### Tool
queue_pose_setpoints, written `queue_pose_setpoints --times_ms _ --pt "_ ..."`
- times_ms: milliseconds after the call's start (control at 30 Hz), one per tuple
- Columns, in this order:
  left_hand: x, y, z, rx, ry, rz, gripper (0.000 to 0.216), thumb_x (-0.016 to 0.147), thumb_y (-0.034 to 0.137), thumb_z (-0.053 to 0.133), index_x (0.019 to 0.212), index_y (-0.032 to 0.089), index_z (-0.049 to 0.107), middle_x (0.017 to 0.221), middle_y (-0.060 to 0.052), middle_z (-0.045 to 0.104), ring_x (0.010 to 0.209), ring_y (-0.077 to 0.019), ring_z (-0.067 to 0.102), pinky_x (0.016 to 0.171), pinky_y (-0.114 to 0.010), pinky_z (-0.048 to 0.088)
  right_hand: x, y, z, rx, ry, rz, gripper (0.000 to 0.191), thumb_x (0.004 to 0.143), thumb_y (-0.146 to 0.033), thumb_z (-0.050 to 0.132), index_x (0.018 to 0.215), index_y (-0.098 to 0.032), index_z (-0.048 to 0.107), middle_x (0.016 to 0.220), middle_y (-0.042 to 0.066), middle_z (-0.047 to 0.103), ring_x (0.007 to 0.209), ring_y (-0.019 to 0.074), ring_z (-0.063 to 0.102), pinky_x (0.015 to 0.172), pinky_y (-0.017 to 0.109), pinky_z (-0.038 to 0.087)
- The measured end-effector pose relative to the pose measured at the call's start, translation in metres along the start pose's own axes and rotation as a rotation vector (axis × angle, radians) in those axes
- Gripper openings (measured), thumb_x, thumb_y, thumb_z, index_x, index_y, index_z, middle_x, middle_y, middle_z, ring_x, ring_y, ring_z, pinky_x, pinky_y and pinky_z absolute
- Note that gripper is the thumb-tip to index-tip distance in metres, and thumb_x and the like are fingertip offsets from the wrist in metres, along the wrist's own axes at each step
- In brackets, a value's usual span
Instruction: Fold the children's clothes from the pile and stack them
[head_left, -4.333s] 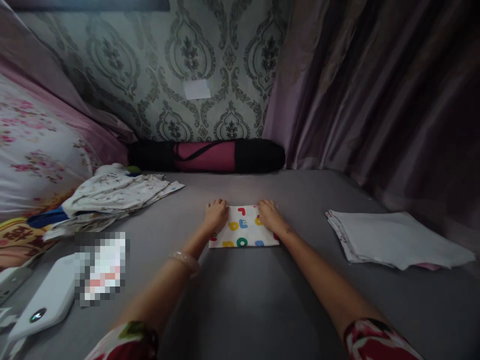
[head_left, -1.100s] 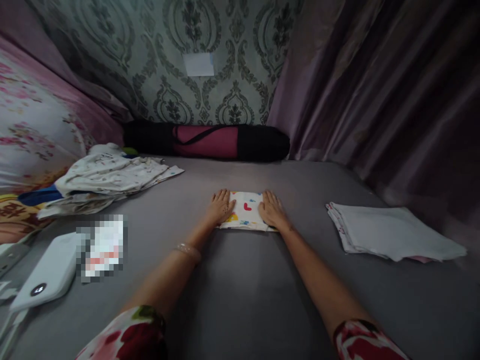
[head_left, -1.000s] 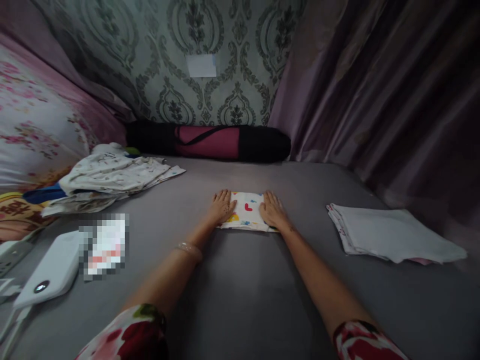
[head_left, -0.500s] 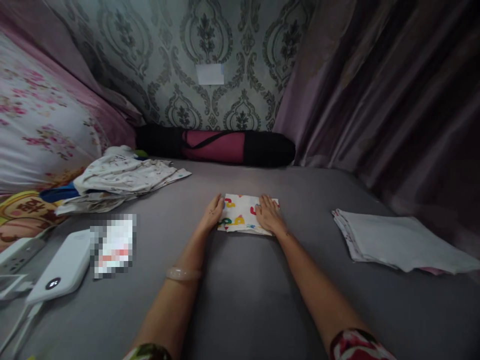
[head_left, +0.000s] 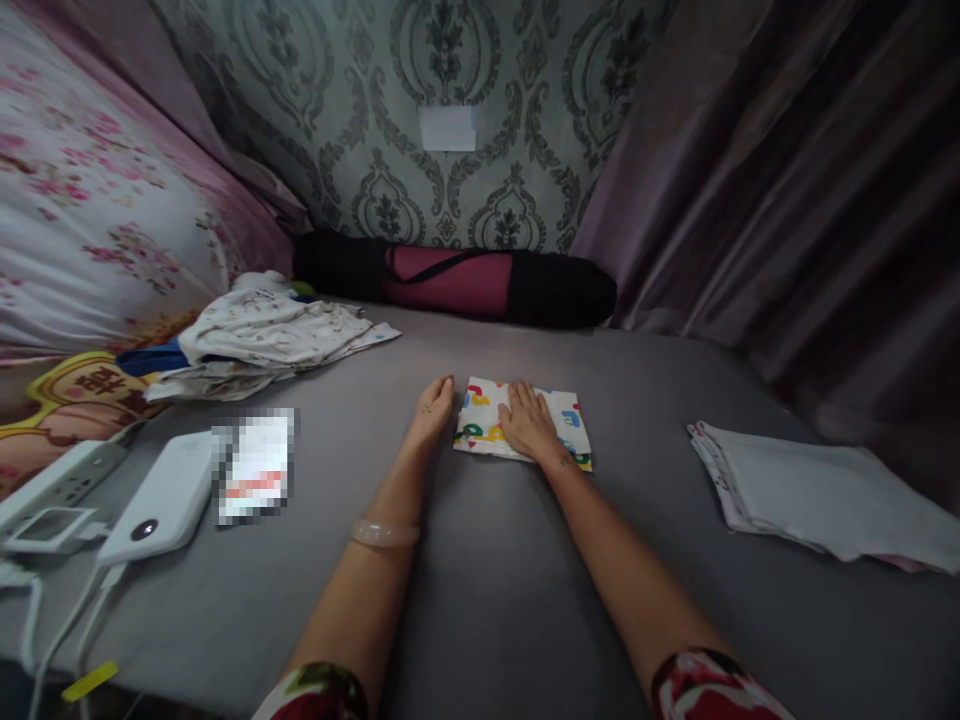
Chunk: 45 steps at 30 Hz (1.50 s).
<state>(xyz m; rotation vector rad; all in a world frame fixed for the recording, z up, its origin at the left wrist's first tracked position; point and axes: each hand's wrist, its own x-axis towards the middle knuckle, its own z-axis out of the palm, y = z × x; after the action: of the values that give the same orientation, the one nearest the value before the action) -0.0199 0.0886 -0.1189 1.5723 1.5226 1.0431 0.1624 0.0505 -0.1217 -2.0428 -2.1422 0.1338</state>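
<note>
A small folded cloth (head_left: 562, 405), white with colourful printed shapes, lies on the grey bed sheet in front of me. My right hand (head_left: 529, 420) rests palm down on top of it, open with the fingers stretched out. Just left of the cloth, my left hand (head_left: 433, 410) stands on its edge on the sheet, a narrow gap away from it. It holds nothing that I can see; its fingers look extended but are partly hidden. A pale bracelet (head_left: 385, 534) circles my left forearm.
Crumpled clothes (head_left: 277, 335) lie at the back left, and a folded light-coloured cloth stack (head_left: 817, 490) at the right. A power bank (head_left: 161, 500) and a power strip (head_left: 71, 475) with cables sit near left. A long black-and-red bag (head_left: 450, 280) lies along the wall.
My left hand has come away from the cloth's left edge. My right hand has shifted from the cloth's right side toward its middle. The view has turned slightly left.
</note>
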Motion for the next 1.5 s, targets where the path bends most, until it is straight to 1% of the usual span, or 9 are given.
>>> queue_pose_setpoints --times_ms 133,400,633,833,1033,1133,1267,1367,1500 --pt "-0.001 0.001 -0.001 -0.012 0.014 -0.019 0.041 0.095 0.034 0.033 0.119 0.015 0.06 0.125 -0.011 0.063 0.118 -0.02 0.056 0.102 -0.033 0.042 0.004 -0.009 -0.009 0.006 -0.055 0.035 0.059 0.095 -0.033 0.026 0.145 -0.003 0.031 0.154 0.016 0.024 0.143 0.0274 0.017 0.115 0.045 0.011" --pt "0.002 -0.004 -0.002 -0.031 0.022 -0.002 0.04 0.094 0.032 0.034 0.117 0.013 0.061 0.124 -0.013 0.063 0.119 -0.0205 0.055 0.105 -0.034 0.04 0.012 -0.076 0.0 0.04 0.053 -0.031 0.057 0.096 -0.034 0.026 0.144 -0.003 0.034 0.153 0.016 0.027 0.143 0.0256 0.017 0.115 0.046 0.006" --pt "0.0 -0.001 0.0 -0.032 0.022 0.027 0.036 0.092 0.029 0.037 0.115 0.013 0.061 0.121 -0.014 0.064 0.117 -0.0218 0.056 0.105 -0.036 0.039 0.011 -0.076 0.015 0.117 0.104 -0.005 0.056 0.097 -0.036 0.025 0.144 -0.006 0.034 0.152 0.015 0.031 0.141 0.024 0.02 0.114 0.044 0.011" --pt "-0.011 0.014 0.011 0.1 -0.026 0.155 0.039 0.093 0.03 0.038 0.122 0.013 0.056 0.123 -0.013 0.062 0.115 -0.0216 0.057 0.102 -0.035 0.042 0.003 -0.05 -0.01 0.203 0.143 0.028 0.052 0.098 -0.027 0.019 0.141 -0.006 0.038 0.15 0.012 0.035 0.14 0.019 0.025 0.114 0.034 0.017" --pt "-0.032 0.019 0.04 0.567 -0.274 0.375 0.048 0.094 0.032 0.04 0.138 0.012 0.043 0.145 -0.015 0.043 0.137 -0.0261 0.034 0.113 -0.043 0.025 -0.023 -0.002 -0.016 0.029 0.118 0.07 0.055 0.096 -0.031 0.026 0.143 -0.004 0.036 0.152 0.016 0.03 0.142 0.0259 0.019 0.115 0.043 0.008" --pt "-0.041 0.021 0.045 0.801 -0.344 0.383 0.052 0.097 0.039 0.032 0.142 0.013 0.038 0.151 -0.014 0.033 0.142 -0.028 0.025 0.115 -0.046 0.018 -0.026 0.005 -0.008 0.014 0.076 0.106 0.057 0.097 -0.033 0.024 0.145 -0.004 0.031 0.153 0.015 0.029 0.142 0.025 0.02 0.115 0.044 0.008" --pt "-0.042 0.034 0.04 0.914 -0.388 0.365 0.052 0.098 0.041 0.028 0.142 0.015 0.038 0.151 -0.012 0.034 0.14 -0.0267 0.028 0.113 -0.048 0.023 -0.021 0.01 -0.011 0.081 -0.015 0.104 0.058 0.097 -0.036 0.021 0.146 -0.005 0.029 0.154 0.014 0.027 0.142 0.0242 0.019 0.115 0.044 0.01" --pt "-0.036 0.047 0.039 0.941 -0.348 0.387 0.051 0.098 0.042 0.024 0.135 0.014 0.046 0.146 -0.014 0.042 0.135 -0.0269 0.037 0.111 -0.05 0.026 -0.02 0.025 -0.022 0.095 -0.017 0.117 0.059 0.098 -0.038 0.019 0.147 -0.005 0.029 0.154 0.014 0.026 0.142 0.0238 0.019 0.115 0.043 0.011" --pt "-0.021 0.044 0.046 0.941 -0.243 0.486 0.061 0.098 0.046 0.017 0.143 0.009 0.037 0.151 -0.015 0.033 0.141 -0.0269 0.026 0.115 -0.046 0.015 -0.026 0.049 -0.027 -0.018 0.079 0.174 0.062 0.097 -0.039 0.022 0.146 -0.002 0.028 0.155 0.017 0.022 0.144 0.0262 0.012 0.115 0.044 0.004"
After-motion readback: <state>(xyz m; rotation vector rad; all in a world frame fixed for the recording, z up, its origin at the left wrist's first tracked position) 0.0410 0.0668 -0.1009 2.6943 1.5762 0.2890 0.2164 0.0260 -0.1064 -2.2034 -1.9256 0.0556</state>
